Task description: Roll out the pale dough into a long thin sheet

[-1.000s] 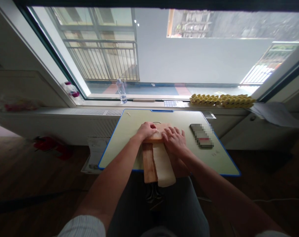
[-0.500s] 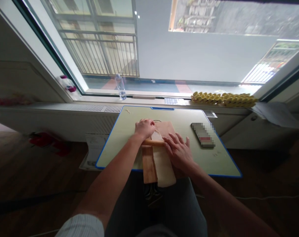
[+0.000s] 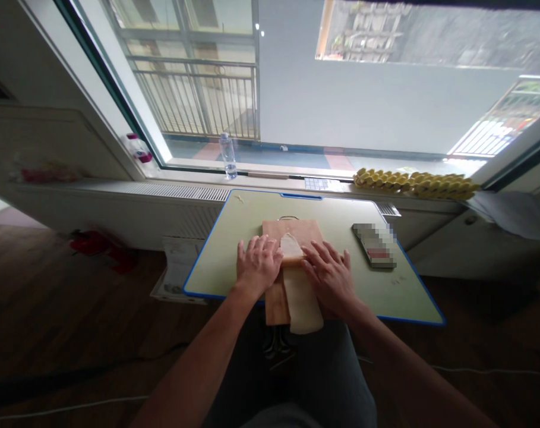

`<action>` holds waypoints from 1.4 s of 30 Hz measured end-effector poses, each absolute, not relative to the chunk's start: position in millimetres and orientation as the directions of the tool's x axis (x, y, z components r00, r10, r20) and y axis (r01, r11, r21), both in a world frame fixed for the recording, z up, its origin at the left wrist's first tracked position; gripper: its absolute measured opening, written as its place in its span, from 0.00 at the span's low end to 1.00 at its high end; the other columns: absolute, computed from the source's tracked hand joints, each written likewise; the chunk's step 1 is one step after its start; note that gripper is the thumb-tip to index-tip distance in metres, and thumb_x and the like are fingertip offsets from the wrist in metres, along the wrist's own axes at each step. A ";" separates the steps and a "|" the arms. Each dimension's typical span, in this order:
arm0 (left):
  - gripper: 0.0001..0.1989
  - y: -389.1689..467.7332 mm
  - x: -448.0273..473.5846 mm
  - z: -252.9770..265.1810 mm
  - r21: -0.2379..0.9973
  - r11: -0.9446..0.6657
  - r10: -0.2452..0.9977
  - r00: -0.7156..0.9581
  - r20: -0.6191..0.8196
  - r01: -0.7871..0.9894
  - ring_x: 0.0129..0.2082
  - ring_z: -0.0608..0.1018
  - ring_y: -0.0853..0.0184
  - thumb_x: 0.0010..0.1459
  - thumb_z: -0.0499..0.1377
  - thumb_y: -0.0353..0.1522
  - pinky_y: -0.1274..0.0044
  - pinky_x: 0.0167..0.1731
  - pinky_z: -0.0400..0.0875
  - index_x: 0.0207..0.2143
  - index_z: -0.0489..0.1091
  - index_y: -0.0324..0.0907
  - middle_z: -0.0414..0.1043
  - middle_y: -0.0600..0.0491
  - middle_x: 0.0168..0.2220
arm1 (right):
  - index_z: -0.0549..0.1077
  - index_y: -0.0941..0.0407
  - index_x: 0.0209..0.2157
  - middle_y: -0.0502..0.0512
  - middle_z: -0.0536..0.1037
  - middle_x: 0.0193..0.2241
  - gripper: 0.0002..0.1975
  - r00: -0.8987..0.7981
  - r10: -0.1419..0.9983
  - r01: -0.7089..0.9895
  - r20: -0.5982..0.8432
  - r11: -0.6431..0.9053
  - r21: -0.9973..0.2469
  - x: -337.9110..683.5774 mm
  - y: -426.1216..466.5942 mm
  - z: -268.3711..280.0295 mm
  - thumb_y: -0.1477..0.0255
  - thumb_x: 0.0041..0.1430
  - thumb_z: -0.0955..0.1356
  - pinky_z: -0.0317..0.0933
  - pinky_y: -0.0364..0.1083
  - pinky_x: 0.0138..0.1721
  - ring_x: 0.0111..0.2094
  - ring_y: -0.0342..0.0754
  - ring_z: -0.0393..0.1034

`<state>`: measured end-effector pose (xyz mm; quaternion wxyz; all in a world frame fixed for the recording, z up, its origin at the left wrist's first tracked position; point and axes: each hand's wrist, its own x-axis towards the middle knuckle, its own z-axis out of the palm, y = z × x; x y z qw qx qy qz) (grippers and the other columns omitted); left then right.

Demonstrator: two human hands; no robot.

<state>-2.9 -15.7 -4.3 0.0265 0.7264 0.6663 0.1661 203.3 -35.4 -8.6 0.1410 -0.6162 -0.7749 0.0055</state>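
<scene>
A short wooden rolling pin (image 3: pixel 291 261) lies crosswise over a long strip of pale dough (image 3: pixel 303 300). My left hand (image 3: pixel 258 261) rests over the pin's left end, fingers spread forward. Over its right end lies my right hand (image 3: pixel 330 270), likewise with fingers apart, and both pin ends are hidden beneath the hands. Beyond the pin, the dough's rounded far end (image 3: pixel 290 244) lies on a wooden cutting board (image 3: pixel 276 306). The strip's near end hangs past the board's front edge, above my lap.
The board sits on a pale green table (image 3: pixel 220 255) with a blue rim. A blurred-out flat object (image 3: pixel 374 245) lies at right. On the windowsill stand a clear bottle (image 3: pixel 228 157), a bottle with a magenta cap (image 3: pixel 139 148) and yellow egg cartons (image 3: pixel 412 183).
My left hand has come back from the dough's far end onto the pin's left end, its fingers spreading. My right hand stays on the pin. The view has shifted slightly left.
</scene>
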 end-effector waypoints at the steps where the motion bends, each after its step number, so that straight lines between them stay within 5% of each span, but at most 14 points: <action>1: 0.23 -14.2 -2.7 -4.9 0.253 -0.111 0.976 0.057 0.212 0.961 0.70 0.66 0.50 0.74 0.49 0.44 0.51 0.73 0.46 0.63 0.74 0.52 0.68 0.48 0.70 | 0.71 0.42 0.68 0.51 0.65 0.73 0.24 -0.197 0.958 0.957 0.208 0.234 -0.171 203.2 -35.3 -10.4 0.57 0.79 0.56 0.39 0.70 0.72 0.74 0.59 0.53; 17: 0.24 52.3 -8.9 0.5 0.253 -0.065 0.989 0.029 0.145 0.965 0.64 0.71 0.48 0.71 0.50 0.43 0.49 0.67 0.58 0.62 0.73 0.50 0.72 0.44 0.66 | 0.68 0.49 0.71 0.55 0.64 0.73 0.29 -0.132 0.976 0.984 0.176 0.150 -0.094 185.8 31.6 -6.3 0.56 0.79 0.53 0.43 0.68 0.71 0.73 0.62 0.53; 27: 0.25 -2.5 -4.5 -1.2 0.244 -0.091 0.982 0.046 0.186 0.965 0.71 0.65 0.48 0.73 0.50 0.45 0.48 0.72 0.47 0.65 0.72 0.50 0.66 0.45 0.71 | 0.66 0.55 0.72 0.59 0.62 0.74 0.30 -0.135 0.974 0.978 0.180 0.161 -0.136 197.8 -18.6 -13.5 0.57 0.79 0.54 0.43 0.65 0.73 0.75 0.60 0.52; 34: 0.24 -35.6 -4.3 2.0 0.265 -0.100 0.984 0.055 0.171 0.959 0.67 0.70 0.48 0.73 0.51 0.49 0.46 0.71 0.51 0.62 0.75 0.52 0.69 0.47 0.70 | 0.83 0.49 0.49 0.51 0.67 0.72 0.25 -0.122 0.987 0.976 0.106 0.139 -0.167 203.0 -25.3 7.7 0.59 0.78 0.56 0.41 0.72 0.73 0.76 0.61 0.50; 38: 0.22 -42.5 -3.3 7.0 0.252 -0.101 0.982 0.056 0.181 0.962 0.66 0.72 0.51 0.74 0.51 0.48 0.45 0.70 0.54 0.60 0.77 0.54 0.71 0.49 0.69 | 0.74 0.48 0.65 0.53 0.63 0.74 0.24 -0.148 0.982 0.981 0.116 0.161 -0.111 197.4 -9.6 13.1 0.64 0.76 0.58 0.47 0.69 0.72 0.75 0.61 0.50; 42: 0.22 -43.7 -2.4 8.4 0.227 -0.117 0.971 0.063 0.231 0.967 0.65 0.73 0.51 0.73 0.53 0.48 0.47 0.69 0.56 0.60 0.77 0.53 0.71 0.48 0.68 | 0.70 0.44 0.69 0.52 0.61 0.75 0.26 -0.165 0.983 0.986 0.083 0.167 -0.021 194.0 -5.8 7.4 0.64 0.76 0.56 0.46 0.72 0.71 0.75 0.63 0.50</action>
